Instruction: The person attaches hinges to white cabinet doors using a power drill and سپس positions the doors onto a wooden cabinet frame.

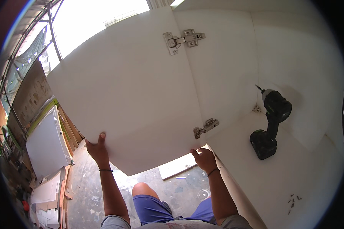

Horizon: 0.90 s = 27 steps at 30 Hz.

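Note:
A white cabinet door (122, 91) stands swung out from the white cabinet (225, 72). Two metal hinges join them: an upper hinge (175, 42) and a lower hinge (197, 133). My left hand (98, 152) grips the door's lower left edge, thumb on the near face and fingers hidden behind it. At the bottom corner below the lower hinge, my right hand (205, 159) is closed on the door's edge with its thumb up. A black cordless drill (278, 107) with a bit fitted rests inside the cabinet, touched by neither hand.
Small screws (292, 201) lie scattered on the cabinet's inner surface, and a small heap of hardware (257, 108) sits in its corner. Leaning boards (47, 141) line the left side. A white strip of board (176, 170) lies on the stained concrete floor (91, 198).

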{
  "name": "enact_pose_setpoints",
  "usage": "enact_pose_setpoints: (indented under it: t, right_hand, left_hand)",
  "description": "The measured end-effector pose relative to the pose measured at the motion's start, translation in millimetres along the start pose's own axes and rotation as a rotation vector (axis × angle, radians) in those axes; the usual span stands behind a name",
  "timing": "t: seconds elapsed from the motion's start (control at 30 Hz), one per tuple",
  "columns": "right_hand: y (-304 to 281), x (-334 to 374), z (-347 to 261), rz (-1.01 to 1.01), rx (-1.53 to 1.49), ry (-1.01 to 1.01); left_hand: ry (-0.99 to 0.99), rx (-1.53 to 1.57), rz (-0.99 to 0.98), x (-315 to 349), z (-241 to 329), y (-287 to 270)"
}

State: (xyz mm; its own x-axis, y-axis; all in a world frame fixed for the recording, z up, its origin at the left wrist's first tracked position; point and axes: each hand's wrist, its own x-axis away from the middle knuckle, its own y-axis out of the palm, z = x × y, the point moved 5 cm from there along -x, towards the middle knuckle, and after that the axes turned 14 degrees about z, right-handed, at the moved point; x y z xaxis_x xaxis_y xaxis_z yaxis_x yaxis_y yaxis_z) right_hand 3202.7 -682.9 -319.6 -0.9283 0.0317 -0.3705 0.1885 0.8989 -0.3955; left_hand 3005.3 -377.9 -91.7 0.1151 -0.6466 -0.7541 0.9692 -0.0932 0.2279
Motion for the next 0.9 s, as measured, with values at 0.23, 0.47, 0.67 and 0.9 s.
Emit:
enact_pose_setpoints:
  t: [0.23,0.47,0.67,0.9]
  right_hand:
    - [-110,21,-111,0.158,-0.423,-0.159]
    - [-282,12,-131,1.296,-1.124,-0.288]
    - [-363,-49,-106,1.399,-0.834,-0.125]
    - [-396,-45,-62,0.395,-0.196,-0.141]
  left_hand:
    - [-0.042,0.008,-0.009,0,3,-4]
    - [-0.088,-0.026,0.002,0,0,-1]
    - [-0.104,-0.094,0.002,-1,-1,-7]
    - [-0.085,-0.041,-0.009,-2,0,-1]
